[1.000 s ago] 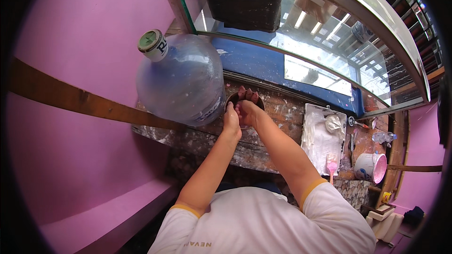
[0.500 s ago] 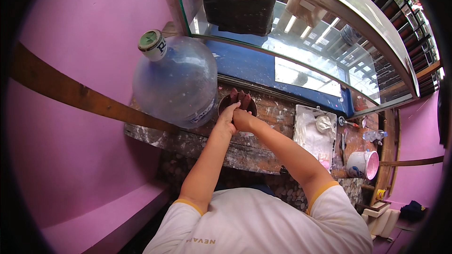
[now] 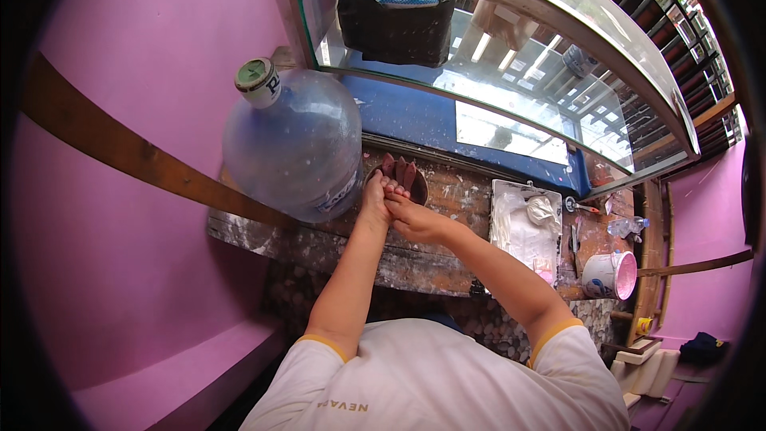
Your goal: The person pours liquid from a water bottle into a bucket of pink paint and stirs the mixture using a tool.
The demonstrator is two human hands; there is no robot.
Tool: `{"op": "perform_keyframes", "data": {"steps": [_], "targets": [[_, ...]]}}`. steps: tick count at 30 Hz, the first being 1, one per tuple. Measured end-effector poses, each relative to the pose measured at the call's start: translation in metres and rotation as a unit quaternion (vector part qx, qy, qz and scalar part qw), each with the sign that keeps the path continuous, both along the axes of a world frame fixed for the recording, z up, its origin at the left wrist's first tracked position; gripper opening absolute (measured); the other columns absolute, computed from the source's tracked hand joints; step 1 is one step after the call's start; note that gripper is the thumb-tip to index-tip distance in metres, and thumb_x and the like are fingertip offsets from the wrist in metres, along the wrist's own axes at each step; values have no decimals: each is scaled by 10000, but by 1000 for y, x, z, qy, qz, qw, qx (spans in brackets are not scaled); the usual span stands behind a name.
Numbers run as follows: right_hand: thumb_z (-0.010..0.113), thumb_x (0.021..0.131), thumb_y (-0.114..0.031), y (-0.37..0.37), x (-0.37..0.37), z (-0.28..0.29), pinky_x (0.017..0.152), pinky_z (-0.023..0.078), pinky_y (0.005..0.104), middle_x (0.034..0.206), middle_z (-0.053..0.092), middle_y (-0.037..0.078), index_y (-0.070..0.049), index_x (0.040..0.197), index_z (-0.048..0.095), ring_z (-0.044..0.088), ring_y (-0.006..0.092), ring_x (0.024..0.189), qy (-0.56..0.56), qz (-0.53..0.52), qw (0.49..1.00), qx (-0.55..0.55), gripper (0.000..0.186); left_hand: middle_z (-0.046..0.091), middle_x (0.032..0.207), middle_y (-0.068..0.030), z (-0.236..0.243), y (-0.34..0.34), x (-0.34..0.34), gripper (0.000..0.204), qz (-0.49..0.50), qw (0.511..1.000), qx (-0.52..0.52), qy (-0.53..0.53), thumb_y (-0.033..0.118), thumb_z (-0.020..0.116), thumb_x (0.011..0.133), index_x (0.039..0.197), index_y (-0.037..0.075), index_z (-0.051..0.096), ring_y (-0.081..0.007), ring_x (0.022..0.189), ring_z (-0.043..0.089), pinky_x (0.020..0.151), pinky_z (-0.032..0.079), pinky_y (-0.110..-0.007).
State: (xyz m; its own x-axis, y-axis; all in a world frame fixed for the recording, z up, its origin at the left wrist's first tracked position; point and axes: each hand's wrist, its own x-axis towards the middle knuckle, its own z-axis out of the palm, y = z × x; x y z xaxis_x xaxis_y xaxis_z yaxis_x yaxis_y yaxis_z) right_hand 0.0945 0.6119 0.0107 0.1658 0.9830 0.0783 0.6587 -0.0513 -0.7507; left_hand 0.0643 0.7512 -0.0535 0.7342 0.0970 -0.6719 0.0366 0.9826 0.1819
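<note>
My left hand (image 3: pixel 375 195) is turned partly palm up, its fingers curled at the near rim of a round brown bowl (image 3: pixel 420 188). Across its palm and fingers lies my right hand (image 3: pixel 415 219), bent fingers pressed against it. The two hands touch, and whatever may be between them is hidden. Beyond the fingertips, several tapered reddish-brown pieces (image 3: pixel 399 168) stick up at the bowl's far side. The hands cover the bowl's near part. A large clear blue water jug (image 3: pixel 295 144) with a green-topped cap stands just left of the hands.
The worn wooden table (image 3: pixel 399 263) is paint-spattered. Behind it stands a glass display case (image 3: pixel 527 96) holding a black bag (image 3: pixel 395 28). To the right are a paint-smeared white tray (image 3: pixel 511 231), a roller (image 3: pixel 578 206), a plastic bottle (image 3: pixel 626 227) and a pink-stained white bucket (image 3: pixel 609 274).
My right hand has slid slightly back toward me and loosened from its tight clasp, exposing more of the left hand's fingers. The whole view has shifted a little.
</note>
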Motion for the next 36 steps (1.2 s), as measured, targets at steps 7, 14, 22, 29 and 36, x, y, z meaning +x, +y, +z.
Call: {"op": "perform_keyframes", "data": {"steps": [7, 14, 22, 29, 36], "targets": [[572, 1006, -301, 0, -13, 30, 1105, 392, 345, 1353, 620, 125, 23, 1374, 588, 548, 203, 1264, 489, -225, 838, -91, 490, 474, 600, 25, -16, -14, 1, 429, 114, 991, 22, -64, 410, 374, 1118, 803, 162, 526, -162, 521, 491, 578, 462, -341], [482, 1073, -372, 62, -29, 12, 942, 496, 391, 1119, 679, 179, 51, 1182, 640, 635, 279, 1075, 387, -328, 857, -94, 465, 617, 1293, -140, -91, -13, -15, 429, 204, 946, 213, -133, 306, 556, 1054, 1379, 34, 488, -251, 1183, 601, 1027, 469, -375], [464, 1076, -254, 50, 4, -36, 984, 508, 397, 1250, 665, 135, 34, 1295, 597, 632, 257, 1173, 609, -429, 666, 40, 386, 171, 1668, -292, 6, -40, -49, 791, -230, 450, 862, 38, 185, 559, 948, 1597, -70, 187, -422, 1580, 70, 1239, 13, -638], [530, 1081, -335, 43, -7, -43, 982, 492, 354, 1217, 682, 120, 39, 1226, 644, 635, 214, 1112, 467, -385, 795, -52, 417, 199, 1658, -295, 40, -45, -78, 785, -333, 144, 929, 69, 242, 544, 924, 1584, -64, 249, -452, 1575, 42, 1250, 20, -628], [546, 1076, -366, 51, 4, -49, 882, 515, 323, 1095, 715, 107, 31, 1207, 656, 661, 183, 1003, 460, -410, 781, -99, 431, 157, 1678, -271, 49, -47, -79, 774, -311, 105, 940, 98, 250, 533, 937, 1606, -12, 246, -455, 1575, 8, 1233, -3, -668]]}}
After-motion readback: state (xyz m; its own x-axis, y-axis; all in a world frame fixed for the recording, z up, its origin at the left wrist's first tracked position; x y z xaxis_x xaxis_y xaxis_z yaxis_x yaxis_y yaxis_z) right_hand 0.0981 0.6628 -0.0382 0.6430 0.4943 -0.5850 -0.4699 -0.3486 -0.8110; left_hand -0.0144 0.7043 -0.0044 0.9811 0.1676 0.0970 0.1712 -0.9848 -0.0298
